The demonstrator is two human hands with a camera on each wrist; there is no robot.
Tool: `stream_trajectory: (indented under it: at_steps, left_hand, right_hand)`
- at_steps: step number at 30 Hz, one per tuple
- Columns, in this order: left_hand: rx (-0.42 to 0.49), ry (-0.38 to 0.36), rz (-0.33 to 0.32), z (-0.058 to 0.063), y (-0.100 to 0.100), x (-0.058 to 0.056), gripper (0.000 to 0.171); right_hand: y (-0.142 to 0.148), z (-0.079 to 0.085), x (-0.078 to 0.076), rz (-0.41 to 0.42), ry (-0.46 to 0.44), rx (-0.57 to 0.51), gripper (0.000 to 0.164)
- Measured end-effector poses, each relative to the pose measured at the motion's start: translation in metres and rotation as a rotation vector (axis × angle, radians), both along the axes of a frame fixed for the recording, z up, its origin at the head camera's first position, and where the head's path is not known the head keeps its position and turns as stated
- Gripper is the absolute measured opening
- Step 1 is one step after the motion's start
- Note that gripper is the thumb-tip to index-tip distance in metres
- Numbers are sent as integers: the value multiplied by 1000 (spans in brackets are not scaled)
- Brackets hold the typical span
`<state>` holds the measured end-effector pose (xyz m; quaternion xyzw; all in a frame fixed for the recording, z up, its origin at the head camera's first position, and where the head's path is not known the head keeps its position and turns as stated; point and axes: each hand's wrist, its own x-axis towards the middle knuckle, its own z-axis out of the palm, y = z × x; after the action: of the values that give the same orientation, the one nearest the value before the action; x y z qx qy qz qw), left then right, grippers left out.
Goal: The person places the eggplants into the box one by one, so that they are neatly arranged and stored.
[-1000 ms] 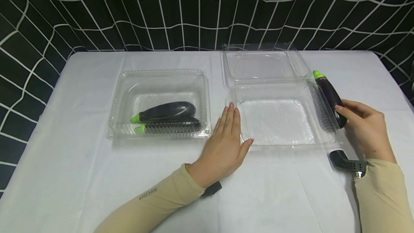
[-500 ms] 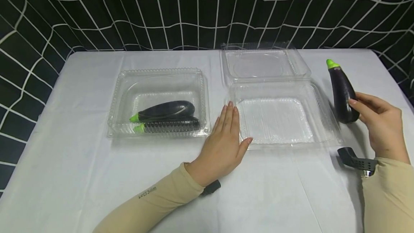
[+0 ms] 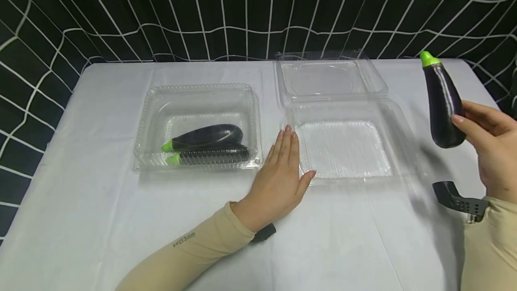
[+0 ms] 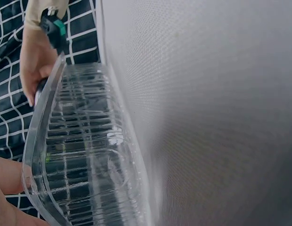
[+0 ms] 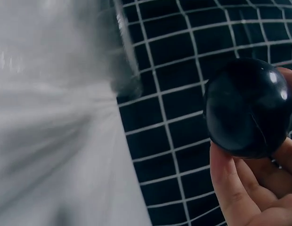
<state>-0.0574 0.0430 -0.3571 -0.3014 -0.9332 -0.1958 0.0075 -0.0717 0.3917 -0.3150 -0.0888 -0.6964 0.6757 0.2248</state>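
Observation:
My right hand (image 3: 494, 143) grips a dark purple eggplant (image 3: 443, 102) with a green cap by its thick lower end. The eggplant is raised off the table, to the right of an open clear plastic clamshell box (image 3: 347, 147). In the right wrist view the rounded end of the eggplant (image 5: 249, 108) sits between thumb and fingers. My left hand (image 3: 278, 181) has its fingers straight and together, resting at the left rim of that box. The left wrist view shows the ribbed wall of the box (image 4: 85, 136) up close.
Left of my left hand stands a second clear box (image 3: 198, 102), with two eggplants (image 3: 206, 137) visible in it. The open box's lid (image 3: 329, 77) lies back toward the far table edge. A black cloth with a white grid (image 3: 258, 12) hangs behind the white table (image 3: 81, 192).
My right hand has lifted the eggplant from beside the open box, carrying it up and to the right. The left hand has stayed at the box's left rim.

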Motion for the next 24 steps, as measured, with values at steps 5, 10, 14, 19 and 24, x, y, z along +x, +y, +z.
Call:
stream_trajectory:
  at_steps: [5,10,14,19,24]
  left_hand:
    - [6,-22,-2,2,0,0,71]
    - [7,-21,-3,2,0,0,71]
    - [9,-14,-6,1,1,0,71]
    - [6,-8,-7,1,1,0,71]
    - [8,-12,-6,2,1,0,71]
  right_hand:
    - [-14,10,3,13,-62,187,36]
    - [-25,15,6,91,-202,434,43]
    - [-31,15,6,198,-201,447,44]
    - [-36,13,7,271,-198,430,44]
    - [-39,11,6,300,-286,535,44]
